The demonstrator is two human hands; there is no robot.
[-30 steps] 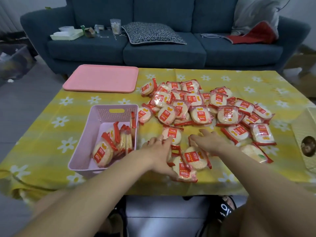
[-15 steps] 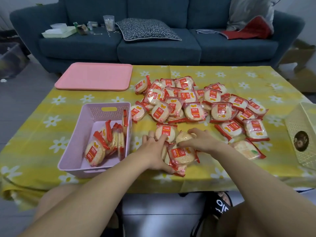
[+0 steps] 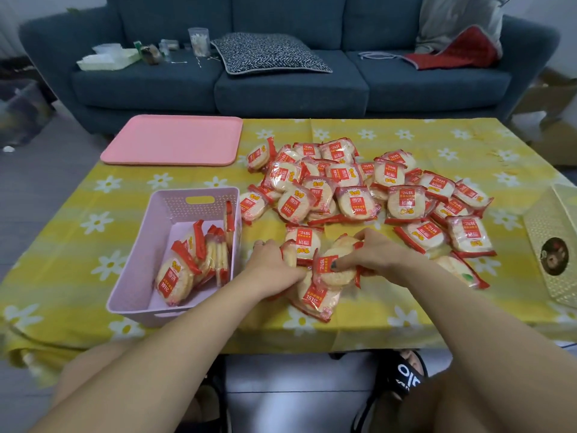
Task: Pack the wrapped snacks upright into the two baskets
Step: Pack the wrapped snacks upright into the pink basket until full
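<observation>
Nearest, both hands work a small cluster of wrapped snacks [image 3: 315,295] at the near middle of the counter [image 3: 62,245]. The left hand [image 3: 274,264] has its grip closed around the cluster's left side; the right hand [image 3: 371,251] pinches one packet [image 3: 337,268] by its top edge, tilting it up. Just left sits the pink basket [image 3: 140,276], holding a short row of packets on edge along its right wall, most of its floor bare. At the right edge, the yellow basket [image 3: 559,270] is partly out of frame, contents unseen. Farther back lies the main pile [image 3: 359,189], flat and unpacked. Judged so, packing is barely begun.
</observation>
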